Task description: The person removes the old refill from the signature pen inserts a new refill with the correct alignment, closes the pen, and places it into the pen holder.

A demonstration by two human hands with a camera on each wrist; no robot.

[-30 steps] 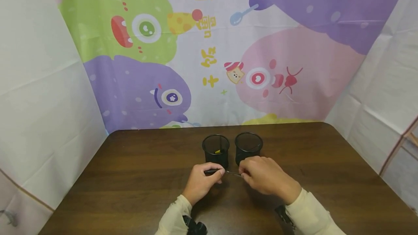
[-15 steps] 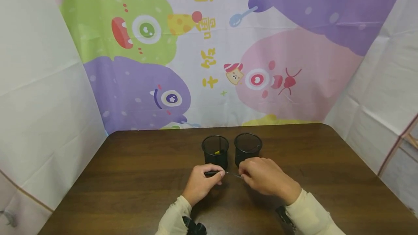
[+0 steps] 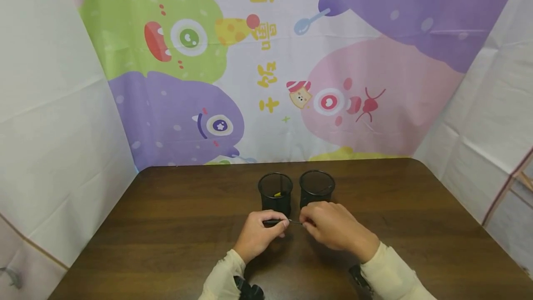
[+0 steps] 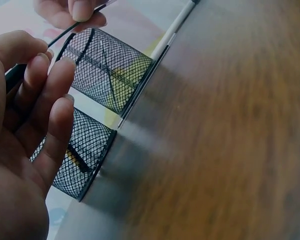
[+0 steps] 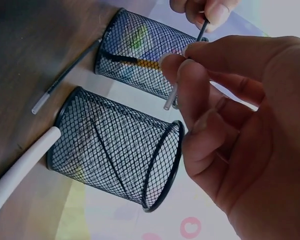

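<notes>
My left hand (image 3: pixel 257 235) holds a black pen barrel (image 4: pixel 15 78) between thumb and fingers. From its tip a thin dark pen refill (image 4: pixel 61 36) runs across to my right hand (image 3: pixel 338 227), which pinches it between thumb and forefinger. The refill's clear end (image 5: pixel 170 98) sticks out past the right fingers in the right wrist view. Both hands are above the table, just in front of two black mesh pen cups. The left cup (image 3: pixel 275 207) has a yellow and black item (image 3: pixel 278 194) inside. A thin dark rod (image 5: pixel 108 155) leans inside the right cup (image 3: pixel 306 196).
Beyond the cups, another dark refill with a clear end (image 5: pixel 65 75) and a white stick-like piece (image 5: pixel 27 162) lie on the brown table (image 3: pixel 187 207). A cartoon-printed cloth (image 3: pixel 266 142) hangs at the table's back edge, with white cloth on both sides.
My right hand has shifted slightly left, toward the left hand. Less of the refill shows between the hands now. The cups have stayed in place.
</notes>
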